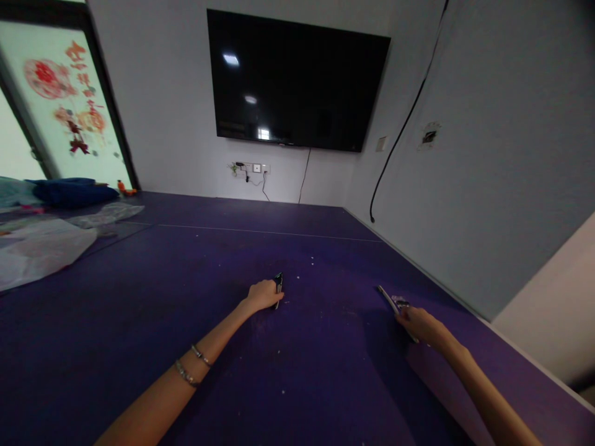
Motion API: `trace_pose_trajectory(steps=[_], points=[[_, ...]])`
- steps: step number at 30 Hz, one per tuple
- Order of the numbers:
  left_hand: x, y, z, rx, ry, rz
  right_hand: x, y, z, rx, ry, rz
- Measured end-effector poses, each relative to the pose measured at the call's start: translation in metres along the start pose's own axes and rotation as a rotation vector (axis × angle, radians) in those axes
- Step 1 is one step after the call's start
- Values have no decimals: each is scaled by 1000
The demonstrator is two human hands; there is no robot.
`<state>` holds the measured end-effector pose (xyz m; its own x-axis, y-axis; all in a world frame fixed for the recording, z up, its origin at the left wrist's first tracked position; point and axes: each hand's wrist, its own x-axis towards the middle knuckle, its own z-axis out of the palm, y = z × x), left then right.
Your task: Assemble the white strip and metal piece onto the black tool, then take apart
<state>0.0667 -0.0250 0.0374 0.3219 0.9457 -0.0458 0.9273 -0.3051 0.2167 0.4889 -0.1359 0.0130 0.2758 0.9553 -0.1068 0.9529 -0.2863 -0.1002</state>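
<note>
Head view: left hand (263, 294) curls fingers round dark tool (279, 280), right hand (422, 323) round pale tool (387, 300); seemingly unfinished, specks (312, 264) remain.

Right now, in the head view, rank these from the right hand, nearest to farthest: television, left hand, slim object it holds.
1. Slim object: held by the right hand.
2. Left hand: to its left, over the purple surface.
3. Television: on the wall beyond.

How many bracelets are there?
2. Both are on the left forearm: the upper bracelet sits nearer the left hand, the lower bracelet farther from it. None shows on the right forearm.
</note>
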Motion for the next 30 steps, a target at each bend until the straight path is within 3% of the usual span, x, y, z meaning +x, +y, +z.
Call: trace_pose_trajectory(steps=[4,7,13,18,22,26,30], points=[[-2,2,-1,-5,4,-7,-9,-8,-4,-17,28,2],[-3,3,-1,0,-1,-15,-20,-31,-10,-29,68,13],[-3,3,5,7,59,-46,-40,-120,-17,-24,144,-71],[-5,2,11,4,85,-42,-50,-201,-9,-37,185,-191],[-8,2,13,14,108,-35,-52,-249,-3,-23,219,-263],[-11,3,12,22,117,-25,-51,-276,-1,13,224,-274],[-15,6,9,28,116,-25,-52,-286,-5,23,166,-281]])
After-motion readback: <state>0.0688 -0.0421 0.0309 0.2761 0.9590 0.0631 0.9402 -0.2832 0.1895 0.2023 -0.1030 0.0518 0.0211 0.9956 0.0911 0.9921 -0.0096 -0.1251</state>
